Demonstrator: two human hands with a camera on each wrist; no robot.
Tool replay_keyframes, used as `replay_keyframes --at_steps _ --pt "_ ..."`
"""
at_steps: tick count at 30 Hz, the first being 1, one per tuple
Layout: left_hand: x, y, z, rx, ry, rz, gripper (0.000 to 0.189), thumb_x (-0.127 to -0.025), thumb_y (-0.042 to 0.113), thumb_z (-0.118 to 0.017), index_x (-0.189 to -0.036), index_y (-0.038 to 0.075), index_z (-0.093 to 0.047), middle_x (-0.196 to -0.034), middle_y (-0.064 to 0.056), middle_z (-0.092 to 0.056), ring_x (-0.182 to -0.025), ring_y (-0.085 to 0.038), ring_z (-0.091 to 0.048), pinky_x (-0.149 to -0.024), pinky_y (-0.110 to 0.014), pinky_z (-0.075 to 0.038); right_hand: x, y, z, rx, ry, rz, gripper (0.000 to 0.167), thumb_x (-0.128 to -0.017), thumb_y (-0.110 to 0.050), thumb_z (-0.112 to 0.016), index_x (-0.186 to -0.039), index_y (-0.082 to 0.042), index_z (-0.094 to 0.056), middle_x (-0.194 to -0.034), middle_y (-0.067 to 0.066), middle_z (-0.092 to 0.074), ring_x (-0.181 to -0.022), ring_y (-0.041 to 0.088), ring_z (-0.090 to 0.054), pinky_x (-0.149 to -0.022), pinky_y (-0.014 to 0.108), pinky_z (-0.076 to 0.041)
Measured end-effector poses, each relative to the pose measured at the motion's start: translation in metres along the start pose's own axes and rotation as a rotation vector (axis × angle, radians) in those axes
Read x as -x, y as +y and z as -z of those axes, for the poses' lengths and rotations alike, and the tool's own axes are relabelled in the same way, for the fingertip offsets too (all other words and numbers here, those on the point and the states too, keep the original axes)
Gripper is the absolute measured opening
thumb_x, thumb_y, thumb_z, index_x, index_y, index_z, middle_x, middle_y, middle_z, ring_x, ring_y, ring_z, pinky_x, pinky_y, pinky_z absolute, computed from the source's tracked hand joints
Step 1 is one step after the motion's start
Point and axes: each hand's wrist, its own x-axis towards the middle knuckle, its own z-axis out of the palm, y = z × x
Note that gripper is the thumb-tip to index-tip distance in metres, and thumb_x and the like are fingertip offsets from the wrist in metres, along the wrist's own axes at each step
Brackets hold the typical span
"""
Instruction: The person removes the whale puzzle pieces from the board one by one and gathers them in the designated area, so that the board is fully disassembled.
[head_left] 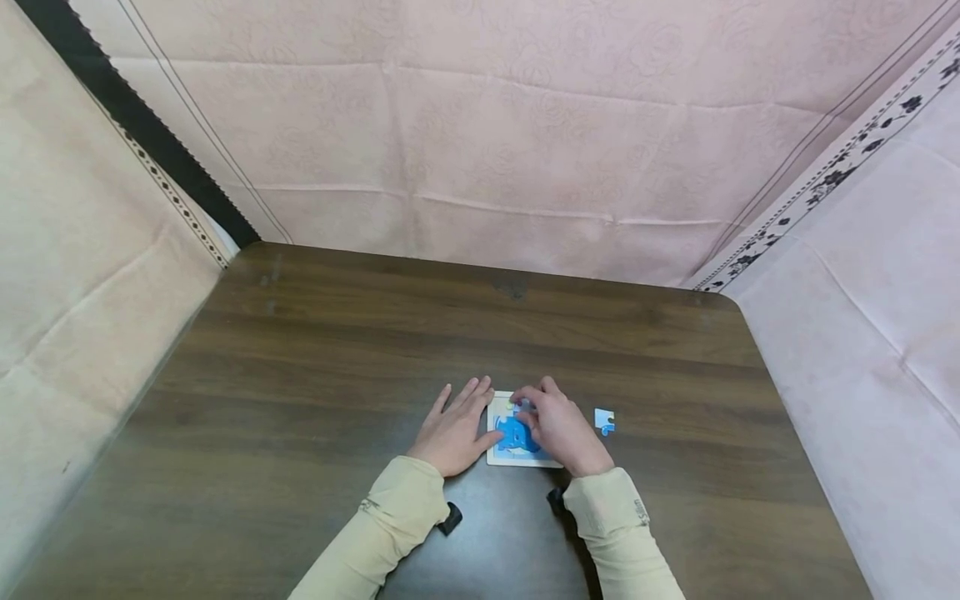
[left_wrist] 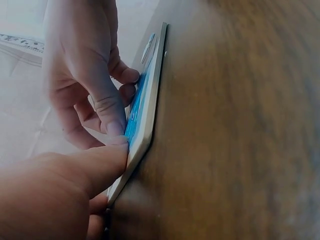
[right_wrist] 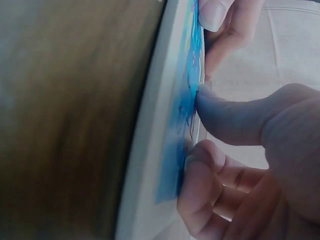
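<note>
A small jigsaw puzzle board (head_left: 525, 459) with a pale frame and a blue picture lies on the table between both hands. My left hand (head_left: 456, 433) rests at its left side, fingers extended and spread, the thumb (left_wrist: 102, 162) touching the frame and picture edge. My right hand (head_left: 562, 423) bends over the upper right part of the picture. Its thumb (right_wrist: 227, 117) and curled fingers (right_wrist: 197, 182) come down onto the blue surface, pinching a puzzle piece there that they mostly hide. A loose blue-and-white puzzle piece (head_left: 603, 420) lies right of the board.
The dark wood table (head_left: 337, 358) reaches away to a rounded back edge. Pale patterned cloth (head_left: 480, 133) hangs behind it, with more cloth on both sides. Black straps (head_left: 450, 518) show near both cuffs.
</note>
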Motion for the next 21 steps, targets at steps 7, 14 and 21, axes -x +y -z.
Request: replay_keyframes --at_steps 7,14,21 --pt "0.0001 0.0001 -0.0005 -0.003 -0.001 0.006 0.074 -0.094 0.055 -0.054 -0.151 0.013 -0.035 -0.16 -0.003 -0.022 -0.148 -0.02 -0.014 -0.118 -0.052 -0.006 -0.0032 0.0 0.0011 -0.026 -0.042 -0.046 0.026 -0.09 -0.02 -0.071 -0.115 -0.021 -0.065 -0.094 0.002 -0.05 -0.063 0.011 -0.054 -0.072 0.031 -0.057" --pt "-0.0004 -0.0007 -0.0021 0.001 -0.013 0.014 0.075 -0.094 0.056 -0.054 -0.152 0.013 -0.034 -0.161 -0.002 -0.02 -0.148 -0.019 -0.012 -0.118 -0.051 -0.005 -0.0031 0.0014 0.0009 -0.085 -0.044 -0.085 0.026 -0.089 -0.018 -0.072 -0.114 -0.022 -0.064 -0.094 0.002 -0.047 -0.053 0.014 -0.05 -0.057 0.026 -0.05" --pt "-0.001 -0.0001 -0.0027 0.0 -0.001 0.016 0.075 -0.093 0.056 -0.054 -0.152 0.014 -0.034 -0.161 -0.002 -0.02 -0.148 -0.019 -0.012 -0.118 -0.052 -0.005 -0.0041 0.0028 -0.001 -0.113 -0.039 -0.144 0.026 -0.089 -0.019 -0.072 -0.112 -0.028 -0.064 -0.097 0.0 -0.045 -0.05 0.018 -0.049 -0.051 0.028 -0.047"
